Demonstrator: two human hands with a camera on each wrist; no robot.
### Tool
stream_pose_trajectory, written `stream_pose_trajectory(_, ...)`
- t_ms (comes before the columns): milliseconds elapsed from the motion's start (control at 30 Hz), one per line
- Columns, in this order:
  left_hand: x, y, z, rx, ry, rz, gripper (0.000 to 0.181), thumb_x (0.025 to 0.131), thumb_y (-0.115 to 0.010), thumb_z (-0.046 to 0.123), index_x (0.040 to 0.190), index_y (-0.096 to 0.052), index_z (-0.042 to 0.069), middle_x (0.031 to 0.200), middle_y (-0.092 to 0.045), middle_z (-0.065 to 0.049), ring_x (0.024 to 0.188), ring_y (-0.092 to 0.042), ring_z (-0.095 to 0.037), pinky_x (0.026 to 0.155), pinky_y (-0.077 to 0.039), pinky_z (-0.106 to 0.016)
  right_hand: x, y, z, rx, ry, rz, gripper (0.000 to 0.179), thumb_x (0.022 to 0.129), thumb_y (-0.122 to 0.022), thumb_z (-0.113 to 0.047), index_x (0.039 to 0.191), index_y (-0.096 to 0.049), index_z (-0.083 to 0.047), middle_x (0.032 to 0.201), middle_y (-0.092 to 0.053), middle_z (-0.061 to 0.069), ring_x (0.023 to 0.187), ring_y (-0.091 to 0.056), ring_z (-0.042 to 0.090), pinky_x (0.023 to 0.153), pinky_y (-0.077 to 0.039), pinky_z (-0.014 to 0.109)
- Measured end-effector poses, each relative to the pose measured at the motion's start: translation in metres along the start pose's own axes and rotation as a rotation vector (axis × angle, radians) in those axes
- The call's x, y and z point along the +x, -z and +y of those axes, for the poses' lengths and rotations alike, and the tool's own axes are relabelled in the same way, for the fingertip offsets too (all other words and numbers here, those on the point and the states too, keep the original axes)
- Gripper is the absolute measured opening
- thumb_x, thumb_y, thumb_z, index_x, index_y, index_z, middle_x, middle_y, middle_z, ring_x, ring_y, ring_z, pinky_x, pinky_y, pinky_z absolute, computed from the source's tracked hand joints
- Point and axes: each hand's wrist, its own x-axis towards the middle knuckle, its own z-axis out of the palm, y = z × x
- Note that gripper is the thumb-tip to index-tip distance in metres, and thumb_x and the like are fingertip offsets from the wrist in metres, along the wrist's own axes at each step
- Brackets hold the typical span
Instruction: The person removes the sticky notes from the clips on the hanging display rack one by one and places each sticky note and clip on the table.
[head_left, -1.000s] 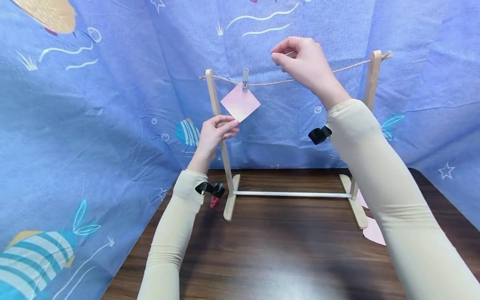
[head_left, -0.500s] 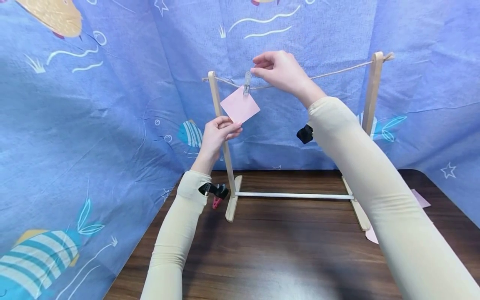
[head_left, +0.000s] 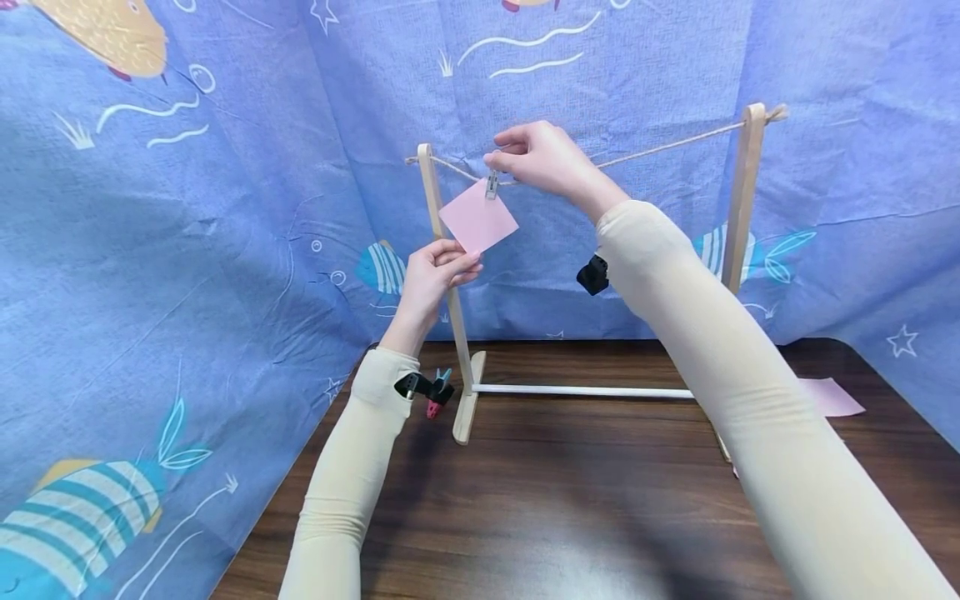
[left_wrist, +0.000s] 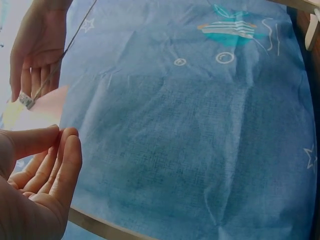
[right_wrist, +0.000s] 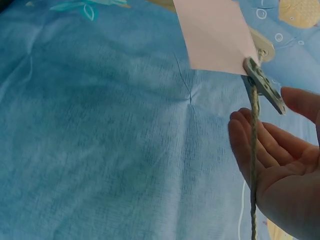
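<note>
A square pink paper (head_left: 478, 218) hangs by one corner from a grey clothespin (head_left: 491, 187) on the rope (head_left: 660, 148). My left hand (head_left: 435, 273) pinches the paper's bottom corner between thumb and fingers. My right hand (head_left: 546, 162) is at the top of the clothespin, with thumb and fingers on either side of its handles. The right wrist view shows the thumb beside one handle of the clothespin (right_wrist: 264, 85) and the fingers behind the rope (right_wrist: 253, 160). In the left wrist view the left thumb and fingertips meet at the paper's edge.
The rope runs between two wooden posts (head_left: 742, 200), joined low down by a white bar (head_left: 585, 390). A pink and blue clothespin (head_left: 435, 407) lies by the left foot. More pink paper (head_left: 832, 397) lies on the dark table (head_left: 570, 500) at right, partly behind the right sleeve.
My right hand has come down and left, from above the rope to the clothespin. The left hand, paper and clothespin have dropped slightly, and the rope dips more there.
</note>
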Motion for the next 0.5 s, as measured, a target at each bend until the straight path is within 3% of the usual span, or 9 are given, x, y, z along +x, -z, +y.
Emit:
stream_pose_trajectory(100,-0.0015,0.0019,-0.0014,0.010,0.002,-0.011,0.013,0.094,-0.069,0.000,0.105,-0.063,-0.005,0.084,-0.074,-0.005,0.074,-0.073,-0.014,0.081,-0.061,-0.037,-0.0018,-0.0008,0.0010,0.102,-0.022,0.002,0.061,0.099,-0.064,-0.039,0.151,-0.048,-0.011,0.143,-0.059,0.006,0.121,-0.062,0.022,0.101,-0.050,0.031)
stream_pose_trajectory(300,-0.0021,0.0066,-0.0013,-0.002,-0.019,-0.008,0.013,0.095,-0.069,0.002,0.104,-0.064,-0.005,0.090,-0.074,-0.016,0.075,-0.073,-0.016,0.075,-0.061,-0.031,-0.0056,0.0042,0.0019,0.251,-0.055,-0.014,0.056,0.095,-0.071,-0.033,0.144,-0.056,-0.009,0.137,-0.063,0.007,0.121,-0.063,0.020,0.100,-0.051,0.027)
stream_pose_trajectory(500,-0.0027,0.0091,0.0004,-0.005,-0.007,-0.013,0.017,0.096,-0.068,0.003,0.108,-0.063,-0.007,0.089,-0.075,-0.011,0.076,-0.073,-0.015,0.076,-0.061,-0.030,-0.0079,0.0046,-0.0022,0.267,-0.037,-0.021,0.052,0.094,-0.074,-0.028,0.141,-0.060,-0.009,0.135,-0.064,0.008,0.118,-0.065,0.019,0.097,-0.052,0.025)
